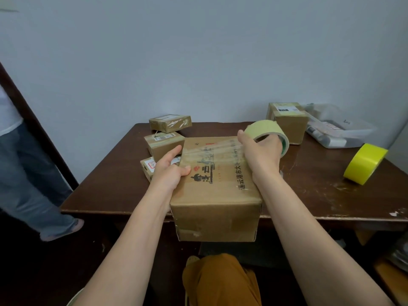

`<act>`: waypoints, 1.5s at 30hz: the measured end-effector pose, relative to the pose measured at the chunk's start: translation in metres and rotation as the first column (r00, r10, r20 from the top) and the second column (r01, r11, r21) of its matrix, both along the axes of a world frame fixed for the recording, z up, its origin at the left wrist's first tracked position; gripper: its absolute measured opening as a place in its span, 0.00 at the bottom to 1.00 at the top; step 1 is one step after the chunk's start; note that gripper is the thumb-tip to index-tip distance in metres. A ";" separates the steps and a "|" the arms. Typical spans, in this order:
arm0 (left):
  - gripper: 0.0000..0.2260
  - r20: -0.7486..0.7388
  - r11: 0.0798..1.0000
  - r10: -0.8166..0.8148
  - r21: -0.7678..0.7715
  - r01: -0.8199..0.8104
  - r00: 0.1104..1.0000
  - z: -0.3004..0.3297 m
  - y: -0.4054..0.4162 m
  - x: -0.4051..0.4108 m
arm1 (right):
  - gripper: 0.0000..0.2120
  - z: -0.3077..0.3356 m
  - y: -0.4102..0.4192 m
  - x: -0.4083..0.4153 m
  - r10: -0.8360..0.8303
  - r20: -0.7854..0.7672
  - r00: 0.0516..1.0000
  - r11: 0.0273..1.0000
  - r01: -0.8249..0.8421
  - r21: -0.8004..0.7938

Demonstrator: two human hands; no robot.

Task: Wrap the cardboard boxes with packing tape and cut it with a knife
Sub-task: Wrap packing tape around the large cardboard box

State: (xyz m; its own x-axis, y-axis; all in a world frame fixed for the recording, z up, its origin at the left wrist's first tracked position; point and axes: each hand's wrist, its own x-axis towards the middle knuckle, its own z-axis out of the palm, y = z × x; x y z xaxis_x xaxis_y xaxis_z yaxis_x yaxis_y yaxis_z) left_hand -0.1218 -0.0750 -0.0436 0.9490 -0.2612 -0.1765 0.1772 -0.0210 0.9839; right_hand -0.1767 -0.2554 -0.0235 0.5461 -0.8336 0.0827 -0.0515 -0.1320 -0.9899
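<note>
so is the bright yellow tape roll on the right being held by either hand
No, the bright yellow tape roll lies alone on the dark wooden table; the right hand grips a paler tape roll.

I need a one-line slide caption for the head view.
Right hand pulls clear tape from a roll across a cardboard box steadied by the left hand.
</note>
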 end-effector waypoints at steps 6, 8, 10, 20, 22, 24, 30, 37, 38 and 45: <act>0.29 -0.015 1.000 0.001 -0.029 -0.002 1.000 -0.002 0.000 0.003 | 0.18 -0.002 -0.006 -0.005 -0.059 0.033 0.998 0.998 0.059 0.000; 0.29 -0.019 0.999 -0.012 -0.034 0.011 1.000 -0.002 0.000 0.003 | 0.18 -0.010 -0.008 -0.008 -0.095 0.023 0.995 0.994 0.096 -0.055; 0.29 -0.024 0.999 -0.016 -0.042 0.015 1.000 -0.003 0.000 0.005 | 0.18 -0.019 -0.011 -0.011 -0.087 0.036 0.996 0.996 0.086 0.032; 0.29 -0.031 0.998 -0.009 -0.063 0.007 0.999 -0.004 0.000 0.005 | 0.20 -0.034 -0.011 -0.009 -0.154 0.058 0.986 0.987 0.151 0.052; 0.29 -0.029 0.998 -0.005 -0.061 0.003 1.000 -0.004 0.000 0.005 | 0.19 -0.036 -0.012 -0.009 -0.146 0.042 0.988 0.985 0.142 0.100; 0.29 -0.032 0.998 -0.005 -0.063 0.003 0.999 -0.004 0.000 0.005 | 0.20 -0.037 -0.013 -0.009 -0.135 0.035 0.990 0.980 0.129 0.151; 0.29 -0.036 0.997 -0.005 -0.076 0.002 0.999 -0.005 0.000 0.006 | 0.18 -0.041 -0.015 -0.009 -0.120 0.064 0.991 0.970 0.103 0.219; 0.28 0.012 0.999 -0.001 -0.050 0.001 1.000 -0.004 -0.001 0.004 | 0.20 -0.045 -0.016 -0.010 -0.072 0.038 0.997 0.954 0.058 0.295; 0.28 0.028 0.999 0.000 -0.039 0.001 1.000 -0.004 -0.001 0.004 | 0.20 -0.046 -0.016 -0.011 -0.055 0.025 0.998 0.948 0.044 0.316; 0.26 0.176 0.982 -0.125 0.164 0.096 0.976 -0.003 -0.003 0.000 | 0.18 -0.049 -0.016 -0.013 0.044 0.021 0.999 0.935 -0.049 0.353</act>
